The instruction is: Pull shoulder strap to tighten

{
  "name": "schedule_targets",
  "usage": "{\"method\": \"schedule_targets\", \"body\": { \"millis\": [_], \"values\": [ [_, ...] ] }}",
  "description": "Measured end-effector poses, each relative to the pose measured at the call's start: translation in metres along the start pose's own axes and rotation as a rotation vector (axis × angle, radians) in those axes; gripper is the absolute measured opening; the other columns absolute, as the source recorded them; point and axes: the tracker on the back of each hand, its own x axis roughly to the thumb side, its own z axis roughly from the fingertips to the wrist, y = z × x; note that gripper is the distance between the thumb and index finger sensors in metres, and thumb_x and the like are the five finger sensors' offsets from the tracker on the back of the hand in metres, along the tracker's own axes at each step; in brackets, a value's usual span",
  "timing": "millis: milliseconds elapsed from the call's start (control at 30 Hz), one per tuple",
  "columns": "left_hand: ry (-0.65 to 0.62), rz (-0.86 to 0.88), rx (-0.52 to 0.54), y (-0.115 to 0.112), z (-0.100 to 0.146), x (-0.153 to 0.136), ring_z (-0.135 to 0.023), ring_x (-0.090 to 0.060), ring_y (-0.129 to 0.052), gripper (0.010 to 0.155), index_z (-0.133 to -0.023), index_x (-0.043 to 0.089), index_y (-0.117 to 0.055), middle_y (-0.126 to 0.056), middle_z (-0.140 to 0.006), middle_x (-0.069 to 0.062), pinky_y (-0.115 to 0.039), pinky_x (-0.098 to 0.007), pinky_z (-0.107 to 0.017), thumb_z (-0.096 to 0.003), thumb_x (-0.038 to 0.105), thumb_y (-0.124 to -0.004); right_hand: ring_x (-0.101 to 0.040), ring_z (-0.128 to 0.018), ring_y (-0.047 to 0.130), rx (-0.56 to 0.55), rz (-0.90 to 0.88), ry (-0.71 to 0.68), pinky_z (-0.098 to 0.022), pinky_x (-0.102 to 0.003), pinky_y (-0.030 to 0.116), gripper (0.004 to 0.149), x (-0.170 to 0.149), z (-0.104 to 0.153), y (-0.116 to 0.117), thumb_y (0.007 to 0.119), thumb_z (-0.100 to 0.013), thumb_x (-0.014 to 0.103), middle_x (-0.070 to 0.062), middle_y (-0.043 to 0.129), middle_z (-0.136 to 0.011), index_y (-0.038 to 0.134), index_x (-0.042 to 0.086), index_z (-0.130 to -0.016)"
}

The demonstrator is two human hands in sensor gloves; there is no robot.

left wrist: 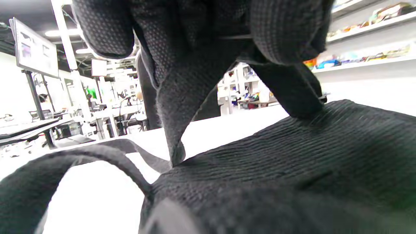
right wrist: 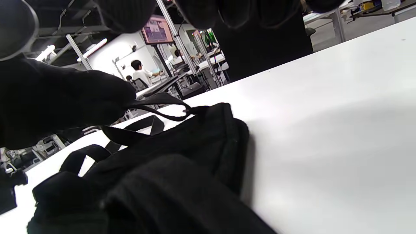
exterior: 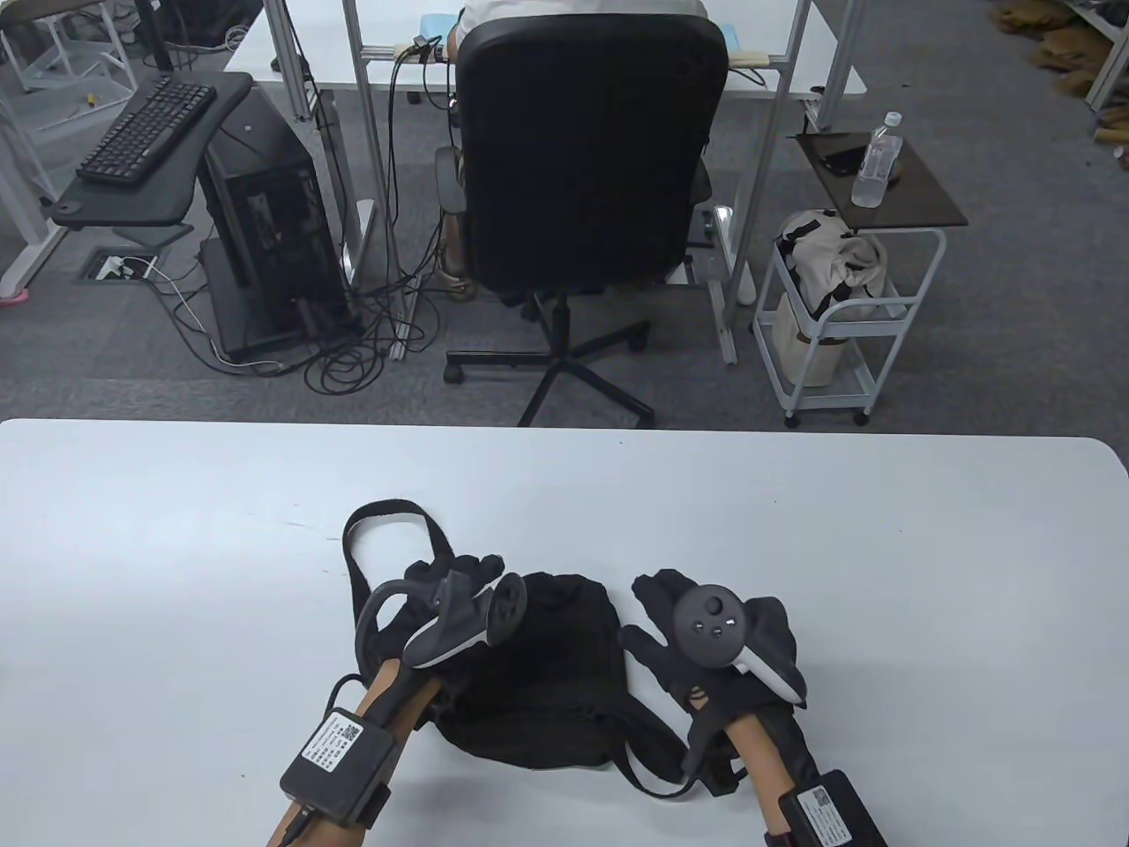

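A black backpack (exterior: 556, 679) lies flat on the white table (exterior: 838, 547), near its front edge. My left hand (exterior: 459, 578) is over the bag's upper left corner. In the left wrist view its fingers (left wrist: 107, 29) pinch a black strap (left wrist: 177, 123) that rises taut from the bag (left wrist: 292, 156). The right wrist view shows the same strap (right wrist: 162, 110) held by that hand (right wrist: 65, 104). A loose shoulder strap loop (exterior: 388, 516) lies on the table beyond it. My right hand (exterior: 670, 618) rests flat by the bag's right edge and holds nothing.
Another strap loop (exterior: 648, 776) trails off the bag's lower right. Beyond the table's far edge (exterior: 564, 425) stand a black office chair (exterior: 582, 150), a white trolley (exterior: 838, 309) with a bag, and a computer tower (exterior: 265, 229).
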Motion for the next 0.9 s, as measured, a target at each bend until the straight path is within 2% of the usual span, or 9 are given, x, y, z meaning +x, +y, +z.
{"method": "schedule_targets", "body": {
  "millis": [167,333,467,567,633,733,800,833,900],
  "values": [
    [0.038,0.084,-0.004,-0.006,0.006,-0.003,-0.09,-0.022,-0.091,0.066,-0.107,0.027,-0.067,-0.084,-0.101,0.001,-0.071,-0.054,-0.074,-0.047,0.055,-0.073,-0.045,-0.086,0.061,0.058,0.015,0.001,-0.062,-0.057,0.06,0.066,0.034,-0.038,-0.001,0.068,-0.053,0.05,-0.012,0.049,-0.118,0.057,0.021,-0.111],
    [0.035,0.125,0.031,-0.012,0.011,-0.007,-0.089,-0.021,-0.092,0.065,-0.106,0.029,-0.069,-0.086,-0.1,0.003,-0.072,-0.053,-0.073,-0.0467,0.055,-0.073,-0.045,-0.089,0.056,0.189,0.008,0.045,-0.064,-0.058,0.057,0.065,0.058,-0.07,0.018,0.066,-0.054,0.05,-0.008,0.044,-0.121,0.056,0.024,-0.112],
    [0.023,0.115,0.032,-0.014,0.012,-0.008,-0.09,-0.021,-0.092,0.065,-0.106,0.03,-0.07,-0.086,-0.1,0.003,-0.072,-0.053,-0.074,-0.0467,0.055,-0.074,-0.045,-0.088,0.056,0.218,0.038,0.06,-0.063,-0.057,0.057,0.064,0.068,-0.09,0.031,0.064,-0.054,0.049,-0.006,0.04,-0.122,0.055,0.025,-0.112],
    [0.028,0.158,0.033,-0.014,0.011,-0.011,-0.091,-0.021,-0.092,0.065,-0.106,0.03,-0.069,-0.086,-0.101,0.003,-0.071,-0.053,-0.074,-0.0469,0.055,-0.075,-0.044,-0.089,0.053,0.3,0.052,0.107,-0.064,-0.057,0.056,0.063,0.071,-0.105,0.041,0.063,-0.055,0.048,-0.004,0.036,-0.123,0.053,0.027,-0.113],
    [0.026,0.179,0.036,-0.015,0.008,-0.013,-0.092,-0.02,-0.091,0.065,-0.106,0.031,-0.069,-0.085,-0.101,0.005,-0.071,-0.052,-0.075,-0.0468,0.055,-0.075,-0.044,-0.089,0.053,0.335,0.058,0.081,-0.063,-0.056,0.056,0.062,0.07,-0.112,0.046,0.062,-0.055,0.047,-0.004,0.035,-0.123,0.055,0.026,-0.112],
    [0.025,0.221,0.031,-0.017,0.004,-0.018,-0.093,-0.02,-0.091,0.064,-0.107,0.031,-0.069,-0.085,-0.102,0.005,-0.071,-0.052,-0.075,-0.0472,0.055,-0.075,-0.043,-0.088,0.054,0.358,0.037,0.101,-0.063,-0.055,0.057,0.056,0.071,-0.119,0.051,0.064,-0.055,0.045,-0.005,0.04,-0.121,0.069,0.019,-0.104],
    [0.024,0.233,0.029,-0.017,0.002,-0.02,-0.093,-0.02,-0.091,0.064,-0.107,0.032,-0.069,-0.085,-0.103,0.005,-0.071,-0.052,-0.075,-0.0476,0.055,-0.076,-0.041,-0.086,0.056,0.368,0.016,0.104,-0.063,-0.055,0.057,0.05,0.07,-0.122,0.053,0.066,-0.054,0.043,-0.007,0.046,-0.117,0.074,0.016,-0.097],
    [0.024,0.234,0.03,-0.017,0.002,-0.02,-0.094,-0.02,-0.091,0.064,-0.107,0.032,-0.069,-0.085,-0.103,0.005,-0.071,-0.052,-0.075,-0.0475,0.054,-0.076,-0.041,-0.084,0.057,0.368,0.003,0.097,-0.062,-0.054,0.058,0.045,0.069,-0.124,0.053,0.068,-0.054,0.041,-0.008,0.052,-0.113,0.078,0.015,-0.089],
    [0.012,0.237,0.032,-0.017,0.002,-0.022,-0.093,-0.021,-0.092,0.063,-0.107,0.031,-0.069,-0.085,-0.103,0.004,-0.072,-0.052,-0.075,-0.0481,0.054,-0.077,-0.039,-0.083,0.059,0.376,-0.027,0.076,-0.062,-0.053,0.059,0.042,0.066,-0.127,0.053,0.07,-0.053,0.042,-0.007,0.056,-0.109,0.079,0.017,-0.085]
  ]
}}
